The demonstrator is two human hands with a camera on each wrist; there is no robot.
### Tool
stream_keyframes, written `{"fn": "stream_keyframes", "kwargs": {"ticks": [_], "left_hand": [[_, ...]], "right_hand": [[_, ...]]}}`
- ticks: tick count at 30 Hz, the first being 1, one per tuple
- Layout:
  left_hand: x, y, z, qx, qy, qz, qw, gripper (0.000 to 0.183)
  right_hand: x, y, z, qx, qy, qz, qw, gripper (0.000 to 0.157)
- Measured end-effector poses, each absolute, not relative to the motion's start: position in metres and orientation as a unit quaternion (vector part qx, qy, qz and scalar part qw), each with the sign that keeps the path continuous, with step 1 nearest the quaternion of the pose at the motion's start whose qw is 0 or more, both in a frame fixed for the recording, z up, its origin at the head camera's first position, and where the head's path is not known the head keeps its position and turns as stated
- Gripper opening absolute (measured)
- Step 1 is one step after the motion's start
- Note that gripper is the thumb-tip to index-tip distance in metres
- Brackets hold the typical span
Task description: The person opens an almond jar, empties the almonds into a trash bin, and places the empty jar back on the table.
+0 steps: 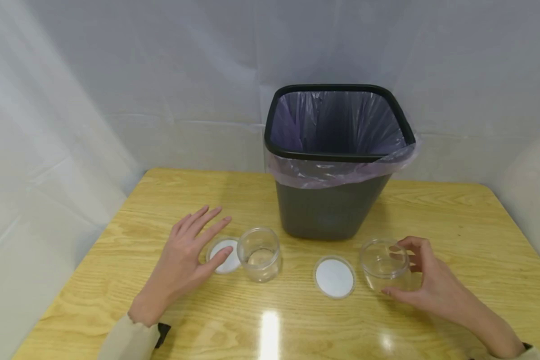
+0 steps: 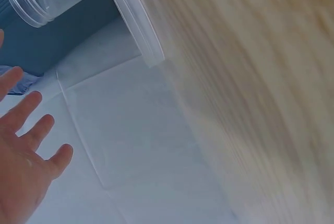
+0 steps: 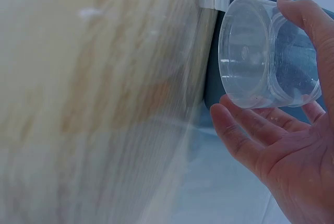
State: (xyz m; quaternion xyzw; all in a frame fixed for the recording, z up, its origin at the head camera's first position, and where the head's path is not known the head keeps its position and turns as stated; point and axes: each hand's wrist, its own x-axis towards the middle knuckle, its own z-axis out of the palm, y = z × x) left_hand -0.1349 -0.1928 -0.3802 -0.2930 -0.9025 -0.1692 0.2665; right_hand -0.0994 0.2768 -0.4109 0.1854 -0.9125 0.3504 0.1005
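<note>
In the head view, my right hand (image 1: 436, 285) curves round a clear plastic jar (image 1: 384, 267), thumb on its near side and fingers on its far side. The right wrist view shows the same lidless jar (image 3: 261, 57) between the thumb and fingers of my right hand (image 3: 297, 145). Whether its base touches the table cannot be told. My left hand (image 1: 184, 260) is spread with nothing in it, over the left white lid (image 1: 225, 256) and just left of a second clear jar (image 1: 258, 255), which stands upright and uncovered. Another white lid (image 1: 335, 277) lies flat beside the right jar.
A dark bin (image 1: 324, 210) with a purple-tinted liner bag (image 1: 315, 175) folded over its rim stands at the back of the wooden table (image 1: 198, 320). Pale sheeting (image 1: 184, 75) hangs behind and at the sides.
</note>
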Motion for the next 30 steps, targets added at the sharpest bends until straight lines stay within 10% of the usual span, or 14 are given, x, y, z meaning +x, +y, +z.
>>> {"fn": "stream_keyframes", "kwargs": {"ticks": [30], "left_hand": [[-0.1306,-0.1990,-0.3763,-0.192,-0.963,-0.119,0.150,0.073]], "right_hand": [[-0.1031,0.2702,-0.4132,0.217,-0.938,0.262,0.063,0.101]]}}
